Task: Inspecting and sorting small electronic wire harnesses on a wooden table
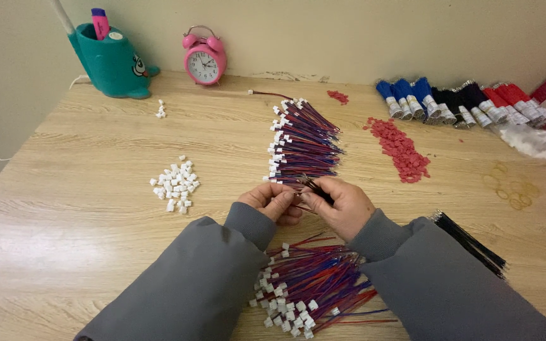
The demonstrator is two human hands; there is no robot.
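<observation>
Both hands meet over the middle of the desk (64, 252), the left hand (272, 202) and right hand (344, 205) almost touching. The left grip is pinched shut, thumb against fingertips, apparently on a small white connector end, though the piece itself is mostly hidden. The right grip is curled closed around a few thin red and blue wires (311, 188) that run across to the left fingers. So the work in hand sits right between the two grips.

Just beyond the grips lies a fanned pile of finished-looking wires (304, 142), each with a white plug on its left end, neatly side by side. Just under the wrists, on the near side, lies a second, looser pile of wired plugs (311, 290), also red and blue with white ends. I cannot tell for sure which pile is the done one; my guess is the tidy far pile.

Left of the left grip, a heap of loose white plastic housings (175, 183) remains, so there seems to be a fair amount left. Right of the right grip sits a spread of small red pieces (399, 148), and near the right sleeve a bundle of black wires (472, 243) looks untouched. Farther off on that side are blue, black and red wire bundles (462, 104). A pink alarm clock (205, 60) and teal pen holder (112, 60) stand at the far edge.
</observation>
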